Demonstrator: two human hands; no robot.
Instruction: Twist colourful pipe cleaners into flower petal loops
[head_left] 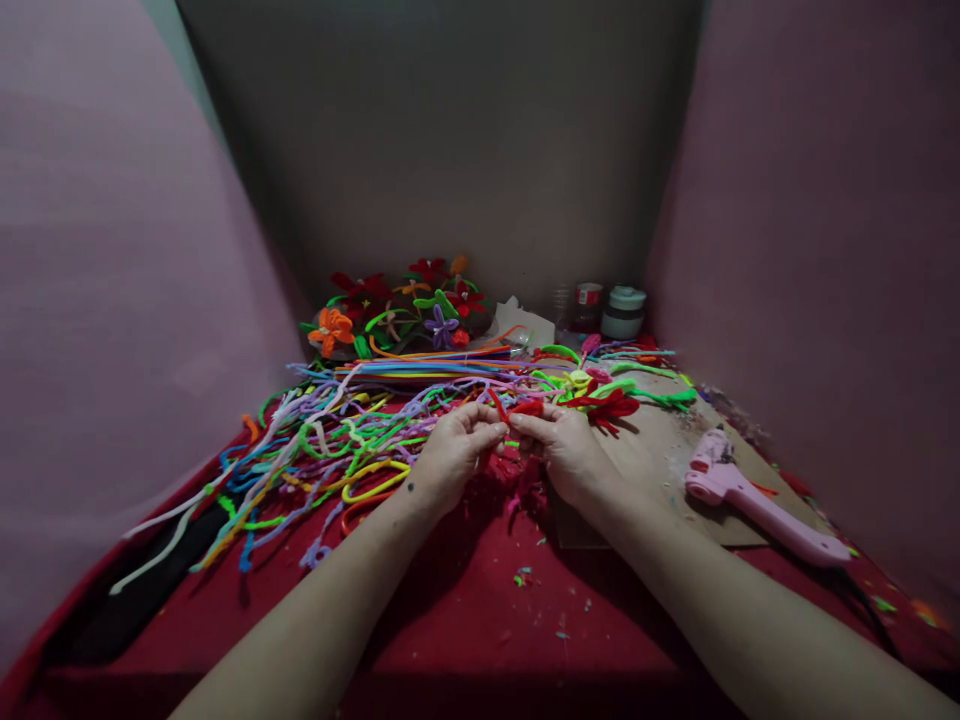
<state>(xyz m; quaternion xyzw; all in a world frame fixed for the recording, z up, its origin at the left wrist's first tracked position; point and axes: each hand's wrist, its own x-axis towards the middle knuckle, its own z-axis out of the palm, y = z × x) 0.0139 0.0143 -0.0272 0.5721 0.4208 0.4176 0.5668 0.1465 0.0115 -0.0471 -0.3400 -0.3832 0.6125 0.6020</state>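
Both my hands meet above the front middle of the table, pinching a red pipe cleaner (pixel 498 404). My left hand (pixel 465 445) is closed on it with thumb and forefinger, and a short end sticks up past the fingertips. Close beside it, my right hand (pixel 566 445) is closed on a bent part of the same red piece. Fingers hide much of its shape. Just behind my right hand lies a red pipe-cleaner flower (pixel 611 408). To the left spreads a tangle of loose coloured pipe cleaners (pixel 322 440).
A pink glue gun (pixel 772 510) lies on a cardboard sheet (pixel 652 470) at right, its cord trailing forward. Finished pipe-cleaner flowers (pixel 334 330) stand at the back left. A lidded cup (pixel 623 312) and a dark jar (pixel 588 305) stand behind. Scraps dot the red cloth (pixel 480 620).
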